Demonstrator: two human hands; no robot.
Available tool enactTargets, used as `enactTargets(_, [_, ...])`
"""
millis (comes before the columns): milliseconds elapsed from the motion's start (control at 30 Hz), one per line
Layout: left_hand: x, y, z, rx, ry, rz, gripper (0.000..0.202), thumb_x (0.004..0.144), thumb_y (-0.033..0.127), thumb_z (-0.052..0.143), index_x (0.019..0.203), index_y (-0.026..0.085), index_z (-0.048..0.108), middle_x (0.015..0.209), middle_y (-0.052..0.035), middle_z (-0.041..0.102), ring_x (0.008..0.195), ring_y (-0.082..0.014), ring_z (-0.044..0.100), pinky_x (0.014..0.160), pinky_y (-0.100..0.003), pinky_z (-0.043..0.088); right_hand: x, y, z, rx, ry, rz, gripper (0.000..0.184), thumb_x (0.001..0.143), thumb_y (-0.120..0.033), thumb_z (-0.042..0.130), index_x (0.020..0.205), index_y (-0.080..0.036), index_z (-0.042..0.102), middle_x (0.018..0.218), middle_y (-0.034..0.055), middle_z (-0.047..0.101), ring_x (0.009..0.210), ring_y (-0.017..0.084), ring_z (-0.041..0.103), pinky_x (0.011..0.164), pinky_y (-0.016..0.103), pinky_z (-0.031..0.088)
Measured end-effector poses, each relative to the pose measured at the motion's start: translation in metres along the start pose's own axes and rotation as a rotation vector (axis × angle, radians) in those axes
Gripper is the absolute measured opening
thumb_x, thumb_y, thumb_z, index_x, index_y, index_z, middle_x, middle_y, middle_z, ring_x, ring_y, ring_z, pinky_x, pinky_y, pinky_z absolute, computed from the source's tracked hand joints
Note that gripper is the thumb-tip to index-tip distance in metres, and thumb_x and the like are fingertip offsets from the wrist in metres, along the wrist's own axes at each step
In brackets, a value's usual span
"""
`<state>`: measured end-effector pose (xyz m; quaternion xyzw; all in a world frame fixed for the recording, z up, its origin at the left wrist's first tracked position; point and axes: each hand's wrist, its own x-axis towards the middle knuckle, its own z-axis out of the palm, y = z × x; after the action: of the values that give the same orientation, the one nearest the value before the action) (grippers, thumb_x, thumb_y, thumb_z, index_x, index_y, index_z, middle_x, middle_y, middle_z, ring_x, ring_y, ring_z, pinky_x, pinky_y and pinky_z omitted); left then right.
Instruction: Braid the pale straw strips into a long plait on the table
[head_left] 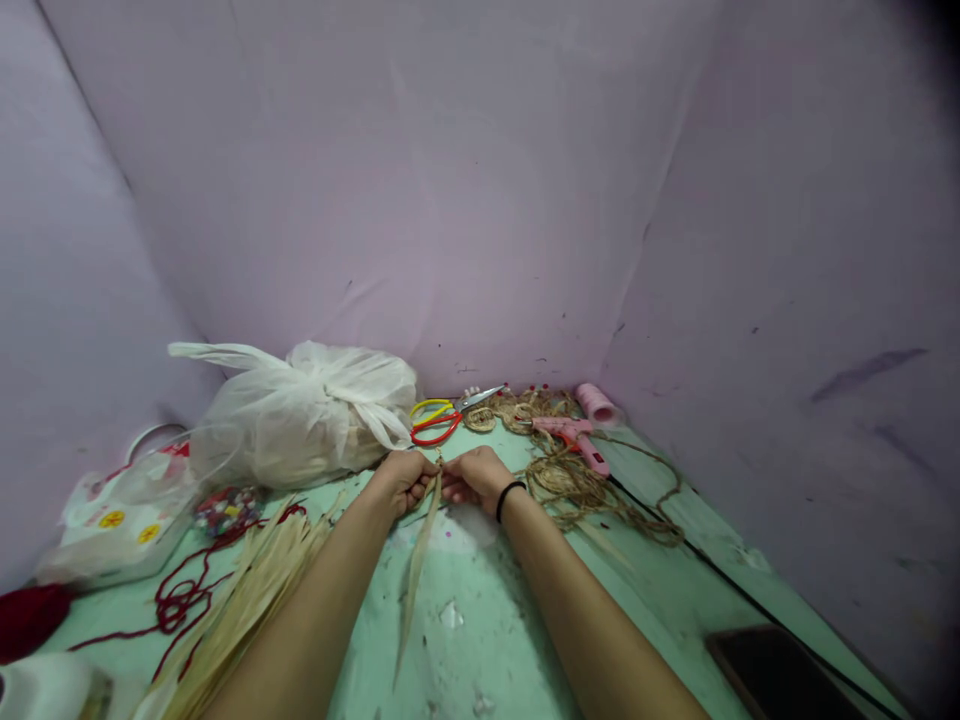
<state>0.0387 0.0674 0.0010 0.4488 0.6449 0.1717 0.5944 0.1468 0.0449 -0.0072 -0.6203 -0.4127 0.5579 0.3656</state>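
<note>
Both hands meet over the middle of the green tabletop, fingers pinched close together. A pale, flat strip of dried leaf (418, 575), like raffia, hangs from between them toward me and tapers to a point. My left hand (406, 480) is closed on its upper end. My right hand (477, 477), with a black band at the wrist, pinches the same end from the other side. Something small and brownish pokes up between the fingertips, too small to name. Just beyond the hands lie scissors (438, 430) with red and yellow handles.
Left: a tied white plastic bag (300, 420), a bundle of pale strips (255, 580), dark red yarn (180, 605) and a bag of beads (227, 510). Right: jute cord (570, 485), a pink glue gun (574, 435) with black cable, a pink spool (598, 404) and a phone (780, 670). Walls enclose the table.
</note>
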Motion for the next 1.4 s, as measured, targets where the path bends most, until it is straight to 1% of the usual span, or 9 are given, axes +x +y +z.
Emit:
enactTargets(133, [0.002,0.0,0.0,-0.011,-0.034,-0.062,0.028,0.074,0.018,0.041,0.048,0.016,0.031,0.035,0.0074,0.026,0.028,-0.0007,0.018,0.033,-0.015,0.009,0.002,-0.002,-0.002,0.007,-0.036,0.023,0.012,0.069,-0.011,0.052,0.057,-0.012,0.056,0.052,0.0037,0.061,0.041,0.009,0.054,0.039,0.017,0.044])
enactTargets(300, [0.004,-0.004,-0.006,0.012,-0.056,-0.108,0.026,0.072,0.019,0.042,0.047,0.015,0.035,0.034,0.0061,0.027,0.027,-0.0019,0.021,0.032,-0.015,0.007,0.006,0.0,-0.009,-0.082,-0.097,0.061,0.012,0.061,0.0,0.055,0.059,-0.013,0.055,0.045,-0.0008,0.057,0.037,0.009,0.052,0.037,0.017,0.043])
enactTargets(500, [0.002,-0.002,-0.008,-0.019,-0.063,-0.095,0.023,0.073,0.017,0.041,0.051,0.016,0.034,0.036,0.0074,0.028,0.027,-0.0015,0.018,0.032,-0.016,0.006,0.009,0.0,-0.009,-0.067,-0.045,0.034,0.015,0.066,-0.002,0.051,0.054,-0.012,0.053,0.042,0.0002,0.054,0.034,0.008,0.05,0.037,0.018,0.045])
enactTargets(733, [0.002,-0.003,-0.002,-0.017,-0.037,-0.069,0.027,0.07,0.019,0.044,0.047,0.017,0.031,0.034,0.0075,0.025,0.027,-0.0014,0.017,0.033,-0.016,0.006,0.007,0.0,0.0,0.051,-0.15,0.06,0.021,0.074,-0.014,0.049,0.053,-0.013,0.049,0.047,0.0042,0.058,0.04,0.012,0.054,0.044,0.024,0.049])
enactTargets(867, [0.003,-0.005,-0.002,-0.008,-0.02,-0.01,0.022,0.066,0.018,0.047,0.047,0.015,0.036,0.034,0.0062,0.032,0.027,-0.0017,0.021,0.032,-0.016,0.008,0.004,-0.001,-0.001,0.094,-0.163,0.063,0.015,0.069,-0.005,0.05,0.056,-0.013,0.05,0.048,0.0021,0.058,0.042,0.011,0.054,0.047,0.023,0.048])
enactTargets(1000, [0.002,-0.008,-0.004,0.035,-0.009,0.066,0.014,0.061,0.014,0.048,0.047,0.014,0.045,0.032,0.0058,0.033,0.026,-0.0027,0.021,0.031,-0.017,0.01,0.005,0.0,-0.001,-0.011,-0.115,0.048,0.019,0.061,0.001,0.047,0.051,-0.014,0.048,0.042,-0.0011,0.052,0.039,0.011,0.051,0.044,0.022,0.045])
enactTargets(1133, [-0.003,-0.007,-0.002,0.081,0.053,0.173,0.015,0.06,0.013,0.049,0.046,0.014,0.045,0.031,0.006,0.032,0.025,-0.0035,0.021,0.031,-0.018,0.01,0.014,0.003,-0.001,-0.22,-0.009,-0.046,0.019,0.059,-0.003,0.047,0.045,-0.015,0.049,0.036,-0.0014,0.046,0.034,0.009,0.042,0.037,0.019,0.032])
enactTargets(1300, [-0.005,-0.006,0.002,0.111,0.093,0.16,0.023,0.061,0.014,0.048,0.041,0.016,0.038,0.03,0.0055,0.029,0.025,-0.0039,0.02,0.031,-0.019,0.009,0.027,0.01,-0.002,-0.397,0.168,-0.179,0.019,0.056,-0.011,0.053,0.038,-0.015,0.047,0.033,-0.0046,0.03,0.036,0.006,0.03,0.036,0.021,0.018])
enactTargets(1400, [-0.001,-0.008,0.001,0.122,0.103,0.156,0.018,0.059,0.013,0.047,0.042,0.016,0.04,0.032,0.005,0.033,0.025,-0.0043,0.022,0.03,-0.019,0.011,0.029,0.014,-0.002,-0.408,0.161,-0.179,0.016,0.055,-0.015,0.056,0.041,-0.015,0.048,0.035,-0.006,0.028,0.038,0.006,0.028,0.037,0.021,0.018])
